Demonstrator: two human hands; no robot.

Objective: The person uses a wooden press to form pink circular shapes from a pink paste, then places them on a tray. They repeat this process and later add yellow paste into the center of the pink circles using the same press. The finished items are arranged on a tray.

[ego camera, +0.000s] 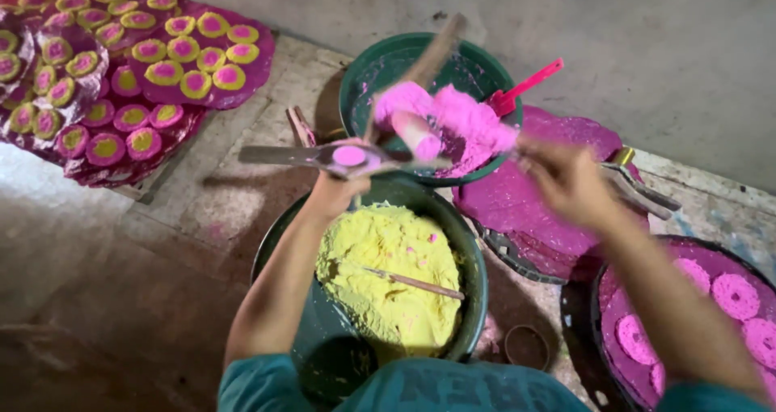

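1. Grey plaster wall (647, 48) across the top and right, smooth, faintly stained, with a dark speck near its lower edge.
2. Pale concrete ledge (267, 105) at the wall's foot, cracked and scuffed, smeared pink in spots.
3. Brown floor (97, 283) on the lower left, worn and dull, darker toward the bottom corner.
4. Bright patch (32, 194) at the far left, washed pale by daylight from off frame.
5. Soft, even light elsewhere; shadows short and blurred under the buckets.
6. Pink dust scattered over floor and ledge alike.
7. No furniture or window in view.
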